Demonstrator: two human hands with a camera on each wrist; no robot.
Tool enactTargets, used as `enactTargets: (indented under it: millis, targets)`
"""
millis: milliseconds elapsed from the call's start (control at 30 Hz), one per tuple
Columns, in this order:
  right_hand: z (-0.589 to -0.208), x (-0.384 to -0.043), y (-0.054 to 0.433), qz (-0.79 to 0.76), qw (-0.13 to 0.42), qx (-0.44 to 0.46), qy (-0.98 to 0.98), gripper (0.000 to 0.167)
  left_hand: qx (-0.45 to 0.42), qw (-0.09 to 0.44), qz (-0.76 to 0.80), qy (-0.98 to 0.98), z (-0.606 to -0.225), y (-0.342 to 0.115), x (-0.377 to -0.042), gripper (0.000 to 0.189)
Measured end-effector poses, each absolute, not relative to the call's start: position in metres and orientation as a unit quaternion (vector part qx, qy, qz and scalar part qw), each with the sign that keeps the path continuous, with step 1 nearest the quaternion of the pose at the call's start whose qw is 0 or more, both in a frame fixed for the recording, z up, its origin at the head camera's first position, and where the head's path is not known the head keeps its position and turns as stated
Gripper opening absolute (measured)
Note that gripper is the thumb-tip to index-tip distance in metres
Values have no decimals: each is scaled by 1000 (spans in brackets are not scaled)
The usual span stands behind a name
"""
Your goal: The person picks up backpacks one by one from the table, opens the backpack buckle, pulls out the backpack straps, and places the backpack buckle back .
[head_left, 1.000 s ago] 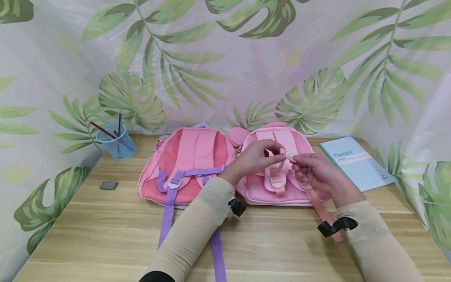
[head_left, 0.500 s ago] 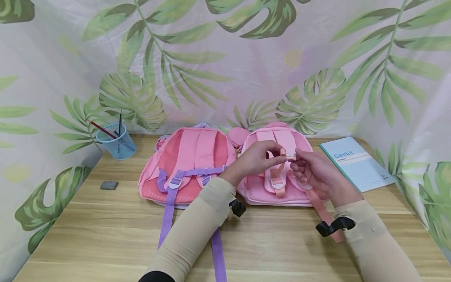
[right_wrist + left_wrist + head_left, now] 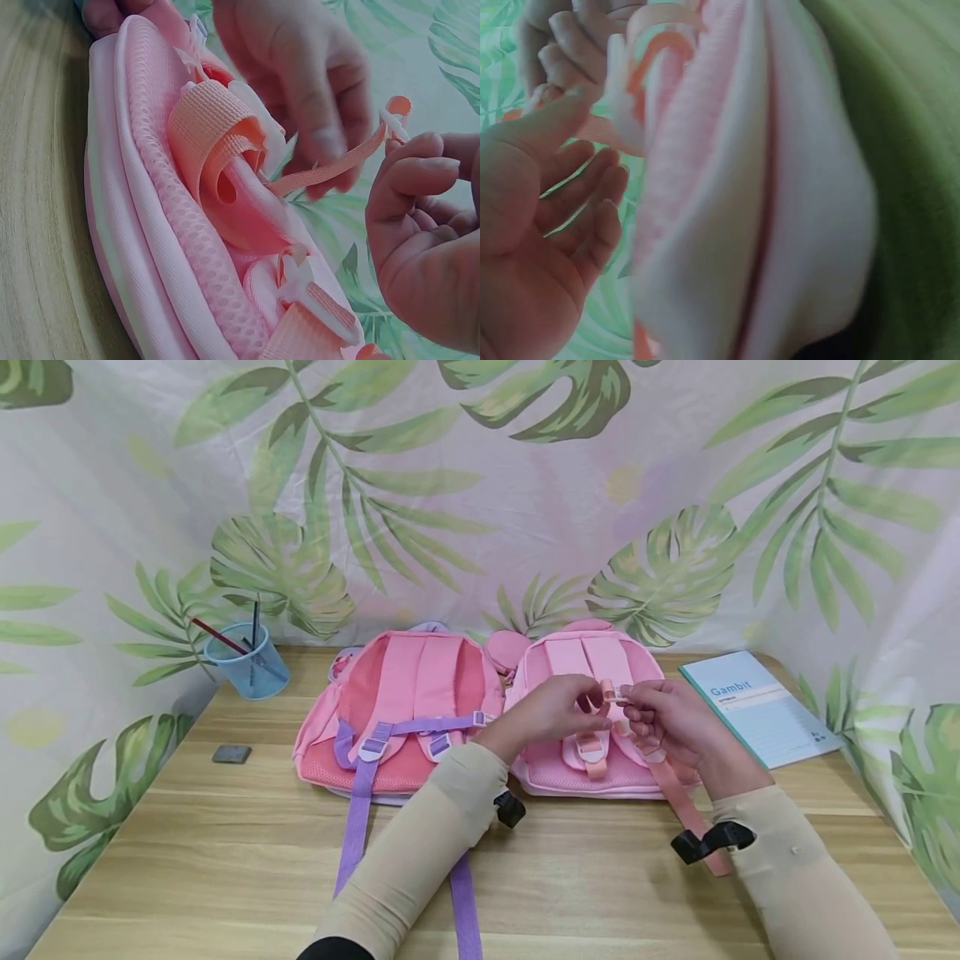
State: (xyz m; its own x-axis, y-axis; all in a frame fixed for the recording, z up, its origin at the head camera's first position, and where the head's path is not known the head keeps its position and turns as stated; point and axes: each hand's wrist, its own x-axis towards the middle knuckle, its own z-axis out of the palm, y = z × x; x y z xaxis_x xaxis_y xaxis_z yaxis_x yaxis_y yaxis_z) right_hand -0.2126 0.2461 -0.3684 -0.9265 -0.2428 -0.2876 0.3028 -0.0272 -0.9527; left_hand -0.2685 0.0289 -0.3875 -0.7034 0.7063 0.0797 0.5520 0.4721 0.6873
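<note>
My right hand point(image 3: 671, 718) pinches a small white buckle point(image 3: 393, 124) on a narrow peach strap point(image 3: 341, 163), whose looped end point(image 3: 607, 689) sticks up past it. That strap comes off the pink backpack point(image 3: 536, 772), which lies back side up. Beside the strap is my left hand point(image 3: 562, 710), thumb and fingers apart. In the left wrist view the left palm point(image 3: 525, 262) faces the bag with loosely bent fingers around nothing. Wider peach webbing point(image 3: 206, 116) folds through the shoulder-strap adjusters below the hands.
A second pink backpack point(image 3: 397, 693) with purple straps point(image 3: 360, 810) lies to the left. Behind it stands a blue mesh pen cup point(image 3: 258, 672). A small grey block point(image 3: 231, 754) rests on the wooden table point(image 3: 187, 860). At the right lies a notebook point(image 3: 765, 706).
My left thumb and fingers have let go of the narrow strap, and that hand has dropped slightly. My right hand keeps its pinch on the buckle.
</note>
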Motion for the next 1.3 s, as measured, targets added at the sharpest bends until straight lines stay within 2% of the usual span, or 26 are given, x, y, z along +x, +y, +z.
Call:
enactTargets:
  millis: [267, 567, 867, 1100, 1300]
  targets:
    - [-370, -213, 246, -728, 188, 15, 659, 34, 368, 119, 359, 849, -394, 30, -269, 9]
    - [-373, -213, 248, -741, 182, 10, 647, 36, 355, 115, 333, 866, -400, 31, -267, 15]
    - [-367, -209, 253, -769, 163, -25, 618, 38, 376, 106, 283, 876, -408, 32, -265, 12]
    - [-368, -211, 253, -769, 172, -47, 614, 38, 369, 102, 281, 880, -412, 31, -264, 10]
    - [-367, -211, 250, -774, 164, -34, 611, 39, 367, 99, 283, 880, -413, 31, -263, 10]
